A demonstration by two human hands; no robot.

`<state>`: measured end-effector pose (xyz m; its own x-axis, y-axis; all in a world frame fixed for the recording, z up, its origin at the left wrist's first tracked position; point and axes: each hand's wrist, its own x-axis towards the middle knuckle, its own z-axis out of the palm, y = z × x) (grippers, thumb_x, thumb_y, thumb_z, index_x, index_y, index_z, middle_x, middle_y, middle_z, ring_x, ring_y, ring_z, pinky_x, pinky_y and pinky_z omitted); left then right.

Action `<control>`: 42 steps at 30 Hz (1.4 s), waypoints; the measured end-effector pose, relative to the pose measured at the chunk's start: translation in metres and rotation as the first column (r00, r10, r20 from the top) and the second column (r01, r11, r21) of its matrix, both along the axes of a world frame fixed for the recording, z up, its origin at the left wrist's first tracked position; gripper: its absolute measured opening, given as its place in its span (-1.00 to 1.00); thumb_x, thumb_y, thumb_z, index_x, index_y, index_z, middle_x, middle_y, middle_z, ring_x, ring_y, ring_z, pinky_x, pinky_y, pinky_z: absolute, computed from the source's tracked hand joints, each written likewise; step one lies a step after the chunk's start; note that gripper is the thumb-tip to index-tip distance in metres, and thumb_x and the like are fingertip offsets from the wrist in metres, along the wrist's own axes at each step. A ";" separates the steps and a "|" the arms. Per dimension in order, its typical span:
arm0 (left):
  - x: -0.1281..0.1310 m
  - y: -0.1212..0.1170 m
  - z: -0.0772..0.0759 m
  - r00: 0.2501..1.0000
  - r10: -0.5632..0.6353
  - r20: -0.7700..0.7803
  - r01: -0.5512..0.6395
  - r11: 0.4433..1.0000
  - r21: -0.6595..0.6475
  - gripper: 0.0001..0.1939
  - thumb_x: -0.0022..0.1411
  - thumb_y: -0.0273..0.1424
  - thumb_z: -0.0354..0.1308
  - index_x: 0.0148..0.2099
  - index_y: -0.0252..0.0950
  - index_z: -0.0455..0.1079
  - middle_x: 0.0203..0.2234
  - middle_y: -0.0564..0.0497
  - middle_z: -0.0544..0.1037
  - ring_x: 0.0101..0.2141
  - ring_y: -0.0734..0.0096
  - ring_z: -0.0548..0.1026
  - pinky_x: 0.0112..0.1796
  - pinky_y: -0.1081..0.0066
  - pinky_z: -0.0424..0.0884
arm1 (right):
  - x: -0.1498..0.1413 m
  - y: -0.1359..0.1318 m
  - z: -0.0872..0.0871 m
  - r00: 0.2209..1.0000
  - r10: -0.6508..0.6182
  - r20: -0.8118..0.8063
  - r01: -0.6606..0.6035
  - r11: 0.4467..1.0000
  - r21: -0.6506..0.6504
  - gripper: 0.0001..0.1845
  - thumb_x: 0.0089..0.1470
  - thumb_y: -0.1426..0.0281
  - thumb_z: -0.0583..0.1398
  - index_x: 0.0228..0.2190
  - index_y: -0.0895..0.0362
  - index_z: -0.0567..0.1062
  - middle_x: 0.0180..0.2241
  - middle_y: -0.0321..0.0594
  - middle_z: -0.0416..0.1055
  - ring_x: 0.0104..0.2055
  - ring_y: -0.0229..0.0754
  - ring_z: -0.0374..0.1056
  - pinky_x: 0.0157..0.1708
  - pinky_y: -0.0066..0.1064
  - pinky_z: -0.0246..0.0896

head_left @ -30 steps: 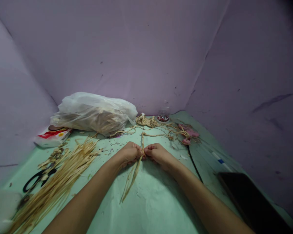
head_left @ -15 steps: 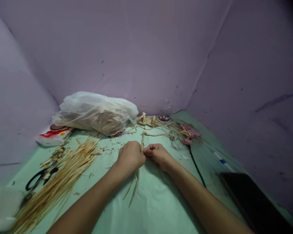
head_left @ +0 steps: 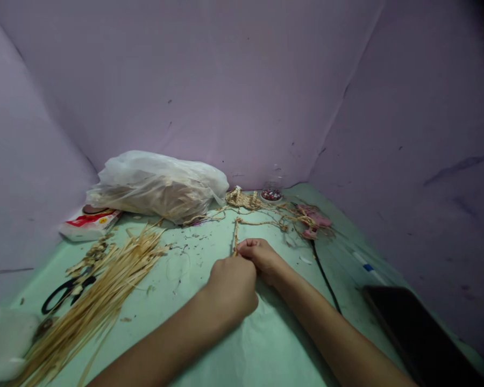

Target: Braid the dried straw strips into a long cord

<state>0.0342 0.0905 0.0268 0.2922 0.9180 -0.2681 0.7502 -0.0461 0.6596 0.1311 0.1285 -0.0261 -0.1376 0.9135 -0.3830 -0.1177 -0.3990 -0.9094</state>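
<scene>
fiber cord (head_left: 236,234) sits pinched in the right hand (head_left: 263,259); the left hand (head_left: 235,285) shows its back, hiding its grip; a loosened pinch could unravel the twist.

Before the purple back wall (head_left: 226,80), toward the left, a translucent white plastic bag (head_left: 157,180), with a red-and-white box (head_left: 91,228) near its left end. Farther right by the same wall, a clear jar (head_left: 271,194) of small red and white bits. On the right of the pale green tabletop (head_left: 274,349), a pink object (head_left: 317,216), a black cord (head_left: 326,277), a blue-banded white stick (head_left: 368,266) and a dark phone-like slab (head_left: 415,333). At lower left, a blurred white thing (head_left: 8,338).
</scene>
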 end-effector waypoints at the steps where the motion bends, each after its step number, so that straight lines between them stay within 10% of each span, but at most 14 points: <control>1: -0.006 0.006 0.007 0.996 0.013 -0.084 -0.007 0.997 0.075 -0.95 -0.16 -0.49 0.15 -0.59 -0.35 0.34 -0.65 -0.08 0.32 -0.41 0.18 0.38 -0.41 0.38 0.16 | 0.001 0.000 0.001 1.000 -0.001 -0.009 0.001 1.000 -0.003 -0.96 -0.40 0.54 0.09 -0.72 0.21 0.33 -0.81 -0.39 0.18 -0.75 -0.44 -0.02 -0.72 -0.55 -0.21; 5: -0.028 0.034 0.019 0.980 0.196 -0.044 -0.175 0.940 0.293 -0.82 -0.05 -0.40 0.03 -0.62 -0.35 0.31 -0.73 0.02 0.26 -0.60 0.43 0.29 -0.55 0.47 0.09 | 0.002 -0.001 0.005 1.000 0.017 -0.004 -0.017 1.000 -0.012 -0.96 -0.39 0.55 0.08 -0.73 0.22 0.32 -0.82 -0.41 0.16 -0.78 -0.47 -0.08 -0.74 -0.55 -0.29; 11: -0.024 0.049 -0.013 0.879 0.332 0.343 -0.139 0.865 -0.482 -0.86 -0.03 -0.44 -0.02 -0.54 -0.40 0.29 -0.82 0.11 0.21 -0.79 0.63 0.11 -0.72 0.56 -0.02 | 0.003 -0.001 0.003 0.994 0.046 -0.097 -0.041 0.998 0.050 -0.98 -0.35 0.52 0.13 -0.69 0.22 0.34 -0.76 -0.36 0.25 -0.70 -0.41 0.11 -0.64 -0.56 -0.06; 18: -0.029 0.053 -0.023 0.918 0.230 0.324 -0.058 0.884 -0.463 -0.89 -0.11 -0.46 0.02 -0.61 -0.38 0.26 -0.83 0.14 0.18 -0.80 0.67 0.08 -0.74 0.57 -0.05 | 0.017 0.006 -0.002 0.952 0.218 0.215 -0.261 0.945 0.196 -0.96 -0.27 0.49 0.15 -0.61 0.23 0.37 -0.65 -0.29 0.35 -0.62 -0.40 0.16 -0.58 -0.57 -0.01; 25: -0.023 0.056 -0.043 0.963 0.234 0.133 -0.211 0.963 -0.166 -0.93 -0.25 -0.53 0.01 -0.69 -0.35 0.20 -0.88 0.17 0.05 -0.77 0.65 -0.01 -0.70 0.51 -0.19 | 0.015 -0.005 0.011 0.521 -0.055 0.852 -0.515 0.776 0.365 -0.83 -0.18 0.49 0.08 -0.50 0.21 0.47 -0.54 -0.17 0.43 -0.51 -0.29 0.23 -0.53 -0.51 -0.04; 29: -0.021 0.053 -0.047 0.946 0.247 0.211 -0.228 0.968 -0.109 -0.87 -0.29 -0.58 -0.01 -0.74 -0.34 0.11 -0.87 0.19 -0.02 -0.74 0.67 -0.05 -0.68 0.50 -0.24 | 0.008 -0.014 0.027 0.297 -0.103 0.949 -0.508 0.825 0.248 -0.78 -0.15 0.45 0.07 -0.49 0.18 0.51 -0.50 -0.08 0.46 -0.46 -0.19 0.31 -0.53 -0.45 -0.07; 37: -0.015 0.046 -0.029 0.862 0.456 0.223 -0.323 0.832 -0.452 -0.84 -0.26 -0.53 -0.07 -0.76 -0.30 0.04 -0.93 0.14 0.04 -0.84 0.64 -0.02 -0.74 0.52 -0.17 | -0.009 -0.027 0.042 0.146 -0.078 0.986 -0.520 0.842 0.143 -0.76 -0.13 0.40 0.08 -0.48 0.18 0.54 -0.46 0.03 0.47 -0.43 -0.09 0.35 -0.52 -0.41 -0.04; 42: -0.023 0.050 -0.032 0.870 0.383 0.312 -0.209 0.858 -0.469 -0.92 -0.32 -0.56 -0.08 -0.73 -0.33 0.11 -0.93 0.17 0.04 -0.85 0.68 -0.05 -0.76 0.56 -0.19 | -0.021 -0.032 0.038 0.121 -0.029 0.992 -0.579 0.810 0.094 -0.75 -0.14 0.51 0.07 -0.44 0.19 0.54 -0.44 0.03 0.47 -0.40 -0.14 0.35 -0.45 -0.45 0.01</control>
